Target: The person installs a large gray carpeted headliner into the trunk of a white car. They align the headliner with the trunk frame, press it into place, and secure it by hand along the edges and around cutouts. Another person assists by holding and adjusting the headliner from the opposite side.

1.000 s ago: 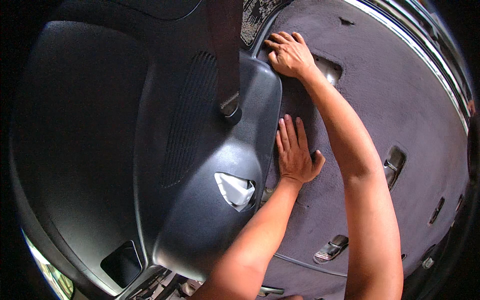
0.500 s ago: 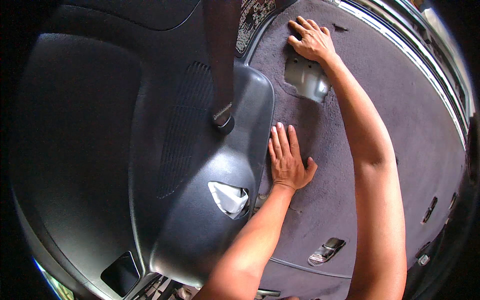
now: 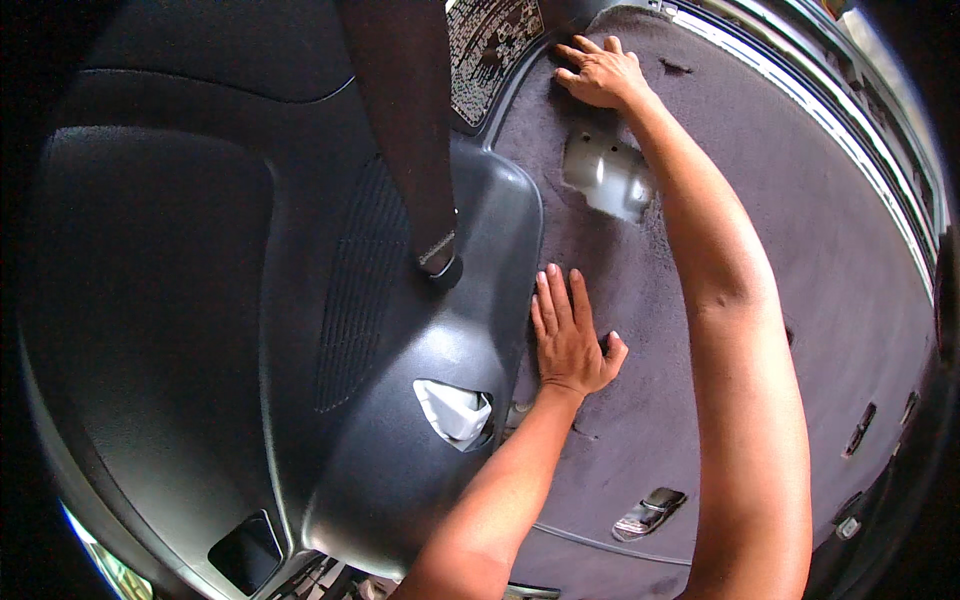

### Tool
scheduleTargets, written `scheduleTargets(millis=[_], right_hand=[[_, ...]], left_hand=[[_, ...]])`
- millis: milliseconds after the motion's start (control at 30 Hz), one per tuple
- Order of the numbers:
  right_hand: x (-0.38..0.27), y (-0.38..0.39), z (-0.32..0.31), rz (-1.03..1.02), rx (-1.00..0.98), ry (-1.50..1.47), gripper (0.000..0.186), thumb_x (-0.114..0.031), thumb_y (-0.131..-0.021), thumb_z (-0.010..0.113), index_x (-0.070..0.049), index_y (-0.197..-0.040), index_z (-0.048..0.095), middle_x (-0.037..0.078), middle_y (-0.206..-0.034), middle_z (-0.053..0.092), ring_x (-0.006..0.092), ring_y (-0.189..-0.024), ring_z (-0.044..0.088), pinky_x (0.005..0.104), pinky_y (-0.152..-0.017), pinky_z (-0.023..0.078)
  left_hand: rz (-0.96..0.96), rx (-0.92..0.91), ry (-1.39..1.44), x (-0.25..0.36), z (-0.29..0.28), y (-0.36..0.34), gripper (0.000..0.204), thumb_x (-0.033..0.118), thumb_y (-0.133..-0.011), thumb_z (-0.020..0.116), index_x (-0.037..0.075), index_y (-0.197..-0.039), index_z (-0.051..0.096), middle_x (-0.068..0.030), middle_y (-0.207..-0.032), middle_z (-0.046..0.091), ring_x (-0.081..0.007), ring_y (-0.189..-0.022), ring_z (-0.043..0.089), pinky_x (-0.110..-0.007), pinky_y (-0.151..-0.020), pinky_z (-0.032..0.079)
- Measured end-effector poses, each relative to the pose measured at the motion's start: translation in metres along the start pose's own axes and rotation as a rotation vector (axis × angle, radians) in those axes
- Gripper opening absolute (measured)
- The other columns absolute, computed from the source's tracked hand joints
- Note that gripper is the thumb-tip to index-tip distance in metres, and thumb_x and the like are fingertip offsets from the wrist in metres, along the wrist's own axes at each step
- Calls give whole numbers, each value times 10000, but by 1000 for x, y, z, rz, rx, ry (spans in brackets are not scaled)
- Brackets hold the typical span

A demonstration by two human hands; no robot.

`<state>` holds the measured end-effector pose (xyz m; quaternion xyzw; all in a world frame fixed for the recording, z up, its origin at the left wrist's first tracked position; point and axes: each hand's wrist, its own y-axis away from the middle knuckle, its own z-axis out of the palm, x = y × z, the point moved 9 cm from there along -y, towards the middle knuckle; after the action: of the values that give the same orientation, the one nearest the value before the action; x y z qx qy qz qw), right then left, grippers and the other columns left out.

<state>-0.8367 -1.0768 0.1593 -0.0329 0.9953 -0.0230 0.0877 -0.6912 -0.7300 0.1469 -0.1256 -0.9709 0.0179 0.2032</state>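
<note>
A grey-purple car carpet (image 3: 650, 400) spreads over the right half, beside a black plastic interior trim panel (image 3: 430, 500). My left hand (image 3: 572, 340) lies flat on the carpet next to the panel's edge, fingers stretched out and thumb spread. Farther up, my right hand (image 3: 598, 72) presses on the carpet near its far left corner, fingers apart and slightly bent. Neither hand grips anything. Just below the right hand, a cutout in the carpet shows a bare metal bracket (image 3: 610, 178), partly covered by my right forearm.
A dark seat belt strap (image 3: 405, 130) hangs over the trim panel. White crumpled material (image 3: 455, 410) shows in an opening of the panel. A printed label (image 3: 497, 55) sits at the far end. Another slot with metal (image 3: 650, 514) lies nearer. A metal sill strip (image 3: 790, 90) edges the far right.
My right hand has shifted slightly left, toward the carpet's corner. The left hand stays flat at about the same place on the carpet. The view has moved a little.
</note>
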Motion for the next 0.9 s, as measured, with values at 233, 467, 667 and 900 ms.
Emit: scheduleTargets(millis=[233,467,667,900], right_hand=[[44,13,-17,91,213,63,783,-639,-897,563,-166,-1518,502,88,-1603,428,284,-1491,366,477,-1191,320],[41,1,-27,157,160,223,836,-739,-855,511,-218,-1509,515,57,-1536,497,268,-1432,432,554,-1107,369],[36,3,-31,157,178,175,757,-761,-898,487,-272,-1472,551,23,-1487,527,248,-1398,460,578,-1053,388],[40,-8,-25,189,81,179,774,-773,-884,515,-289,-1487,551,26,-1550,481,295,-1414,440,559,-1095,376]], left_hand=[[4,-38,-45,-2,3,1,946,502,-883,454,-85,-1583,210,-347,-1647,142,-499,-1537,143,-596,-1229,144],[33,0,-42,0,0,0,936,511,-898,429,-94,-1578,215,-347,-1643,164,-506,-1532,155,-598,-1222,157],[29,-2,-48,1,0,0,931,513,-905,418,-98,-1577,214,-355,-1639,162,-507,-1532,157,-597,-1222,159],[26,5,-26,1,0,0,915,499,-900,423,-75,-1584,225,-346,-1643,169,-497,-1533,166,-590,-1230,155]])
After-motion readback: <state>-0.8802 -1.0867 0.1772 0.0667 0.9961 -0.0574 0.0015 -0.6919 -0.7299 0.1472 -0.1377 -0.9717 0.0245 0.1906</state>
